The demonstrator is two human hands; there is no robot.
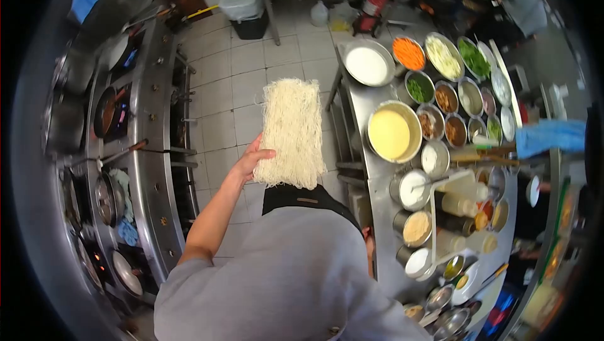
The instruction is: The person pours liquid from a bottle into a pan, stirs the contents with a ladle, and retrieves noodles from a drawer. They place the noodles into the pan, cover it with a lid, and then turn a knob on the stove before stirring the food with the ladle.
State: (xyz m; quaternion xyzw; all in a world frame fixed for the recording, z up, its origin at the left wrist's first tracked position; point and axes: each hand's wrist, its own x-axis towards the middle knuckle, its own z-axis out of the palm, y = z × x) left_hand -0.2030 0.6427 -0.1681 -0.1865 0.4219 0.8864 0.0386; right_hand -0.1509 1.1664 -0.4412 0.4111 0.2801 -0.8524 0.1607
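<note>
My left hand (251, 160) grips a large flat block of dried rice noodles (290, 133) by its lower left side, thumb on top and fingers underneath. The pale, stringy block is held out in front of my apron (308, 199), over the tiled floor. Only a sliver of my right hand (368, 238) shows, low beside my hip near the edge of the steel prep table (379, 184). My body hides most of it, so its fingers cannot be made out.
On the right, the table bears a pot of yellow liquid (390, 132), a bowl of shredded carrot (408, 53), several other bowls and a bottle rack (434, 215). Along the left runs a stove (151, 177) with pans and lit burners. Ahead stand a bin (244, 11) and fire extinguisher (375, 2).
</note>
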